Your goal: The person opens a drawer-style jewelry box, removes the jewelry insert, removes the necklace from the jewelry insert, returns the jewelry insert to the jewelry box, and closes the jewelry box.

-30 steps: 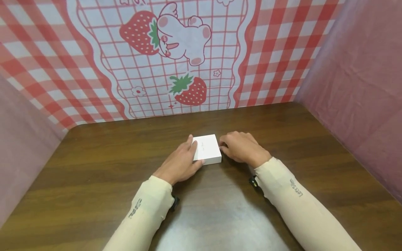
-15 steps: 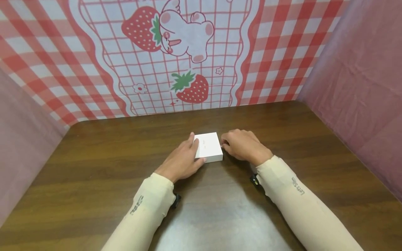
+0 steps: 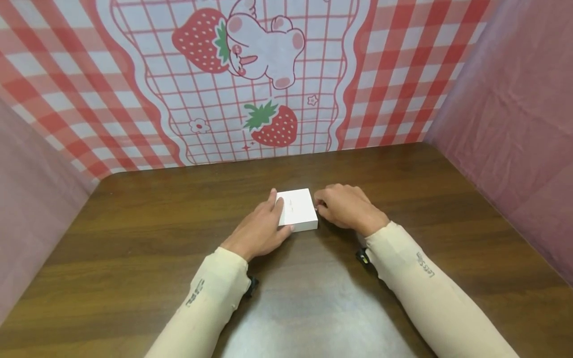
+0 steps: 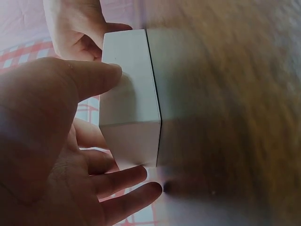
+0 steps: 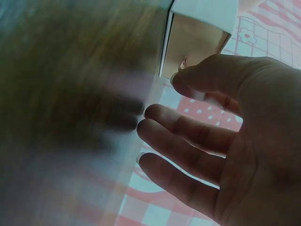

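A small white drawer box [image 3: 299, 209] lies flat on the wooden table, faint lettering on its top. My left hand [image 3: 259, 231] grips its left end, thumb on the near side and other fingers over the top and around the left and far sides. In the right wrist view, the box's right end shows a beige drawer front [image 5: 195, 35] with a small ribbon pull [image 5: 183, 63]. The thumb and forefinger of my right hand [image 3: 346, 209] pinch that ribbon, and its other three fingers are loosely bent near the tabletop. The drawer front sits about level with the sleeve's edge.
The brown wooden table [image 3: 147, 238] extends around the box. Behind it hangs a red-and-white checked cloth [image 3: 394, 74] with strawberry prints. Pink cloth [image 3: 515, 124] closes off the right side, with more on the left.
The head view has shifted slightly, so the box and hands appear a little higher and further right than a second ago. Both hands keep their places at the box.
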A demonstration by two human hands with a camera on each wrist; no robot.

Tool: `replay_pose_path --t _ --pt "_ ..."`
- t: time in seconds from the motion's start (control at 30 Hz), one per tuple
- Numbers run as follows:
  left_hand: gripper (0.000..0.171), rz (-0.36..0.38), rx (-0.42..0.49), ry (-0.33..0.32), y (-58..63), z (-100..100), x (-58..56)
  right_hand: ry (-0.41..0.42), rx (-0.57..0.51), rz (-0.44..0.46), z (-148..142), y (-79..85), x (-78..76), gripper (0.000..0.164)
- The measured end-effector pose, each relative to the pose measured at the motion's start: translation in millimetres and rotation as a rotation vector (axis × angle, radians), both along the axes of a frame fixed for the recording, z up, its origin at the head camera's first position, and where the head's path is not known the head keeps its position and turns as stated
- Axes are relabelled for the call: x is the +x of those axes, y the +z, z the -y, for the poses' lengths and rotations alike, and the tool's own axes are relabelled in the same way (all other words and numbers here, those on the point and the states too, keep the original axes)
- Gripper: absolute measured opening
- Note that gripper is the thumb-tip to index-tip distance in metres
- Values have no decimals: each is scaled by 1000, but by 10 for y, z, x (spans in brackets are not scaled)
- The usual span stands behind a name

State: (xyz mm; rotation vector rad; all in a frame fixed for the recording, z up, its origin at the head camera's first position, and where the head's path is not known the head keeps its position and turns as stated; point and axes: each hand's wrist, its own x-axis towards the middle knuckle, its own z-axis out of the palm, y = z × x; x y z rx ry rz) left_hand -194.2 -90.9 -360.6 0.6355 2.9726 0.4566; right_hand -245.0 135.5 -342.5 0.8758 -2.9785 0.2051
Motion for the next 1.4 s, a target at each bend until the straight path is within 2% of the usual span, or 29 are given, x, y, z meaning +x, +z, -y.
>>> replay_pose_path --t 0.23,0.53,1.4 --pt "78 14 -8 25 21 4 -6 -12 -18 11 4 19 -19 18" --pt "78 13 5 8 11 -15 -20 -40 -30 26 -73 -4 -26 20" --pt "77 5 53 0 -26 43 -7 -20 -28 36 -115 14 -24 17"
